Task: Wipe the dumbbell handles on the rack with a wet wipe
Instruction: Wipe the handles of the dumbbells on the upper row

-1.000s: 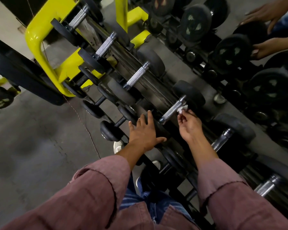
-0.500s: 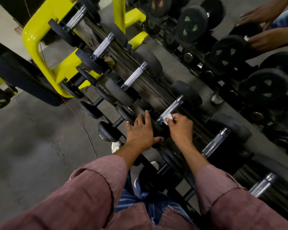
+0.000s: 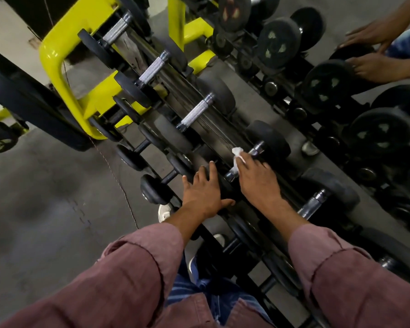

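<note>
A black rack (image 3: 213, 129) carries a row of dumbbells with knurled silver handles. My right hand (image 3: 257, 178) holds a white wet wipe (image 3: 237, 157) pressed around the handle (image 3: 256, 150) of the dumbbell in the middle of the top row, covering most of that handle. My left hand (image 3: 202, 192) rests flat, fingers spread, on the black near head of the same dumbbell. Other bare handles lie up the row (image 3: 195, 113) (image 3: 153, 68) and one down the row (image 3: 311, 204).
A yellow frame (image 3: 57, 67) stands at the rack's upper left end. Smaller dumbbells (image 3: 154, 188) sit on the lower tier beside the grey floor. A second rack of black dumbbells (image 3: 329, 86) runs along the right, where another person's hands (image 3: 374, 65) touch a weight.
My right hand slid the wipe down the handle toward me, then back up toward its far end. My left hand stayed on the dumbbell head.
</note>
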Demonstrator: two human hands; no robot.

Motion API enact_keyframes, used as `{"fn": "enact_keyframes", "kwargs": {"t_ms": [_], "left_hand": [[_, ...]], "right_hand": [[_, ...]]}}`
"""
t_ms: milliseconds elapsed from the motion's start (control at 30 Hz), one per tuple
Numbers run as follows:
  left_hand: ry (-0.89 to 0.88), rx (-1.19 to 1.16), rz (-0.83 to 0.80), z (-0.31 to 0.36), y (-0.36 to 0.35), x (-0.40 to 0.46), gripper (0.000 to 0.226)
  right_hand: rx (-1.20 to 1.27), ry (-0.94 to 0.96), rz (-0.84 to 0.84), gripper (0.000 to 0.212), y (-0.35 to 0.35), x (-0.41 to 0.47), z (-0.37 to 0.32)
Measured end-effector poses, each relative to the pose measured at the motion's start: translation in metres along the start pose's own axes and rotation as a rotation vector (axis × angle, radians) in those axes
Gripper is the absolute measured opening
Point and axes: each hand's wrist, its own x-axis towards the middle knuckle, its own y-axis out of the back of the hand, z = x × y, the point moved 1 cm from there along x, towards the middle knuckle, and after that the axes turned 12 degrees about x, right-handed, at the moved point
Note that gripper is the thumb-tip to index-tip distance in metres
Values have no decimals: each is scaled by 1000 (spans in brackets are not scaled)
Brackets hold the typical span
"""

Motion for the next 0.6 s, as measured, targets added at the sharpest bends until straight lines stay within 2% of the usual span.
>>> {"fn": "enact_keyframes", "kwargs": {"t_ms": [200, 333, 433, 500, 600], "left_hand": [[-2, -13, -2, -1, 0, 0, 130], [-1, -10, -1, 0, -1, 0, 130], [-2, -15, -6, 0, 0, 0, 130], [-1, -15, -12, -1, 0, 0, 129], [-1, -3, -9, -1, 1, -1, 128]], "right_hand": [[-119, -44, -49, 48, 16, 27, 15], [-149, -63, 5, 45, 18, 21, 15], [-44, -151, 94, 42, 15, 5, 13], [75, -226, 139, 48, 10, -5, 14], [373, -309, 146, 56, 2, -15, 12]]}}
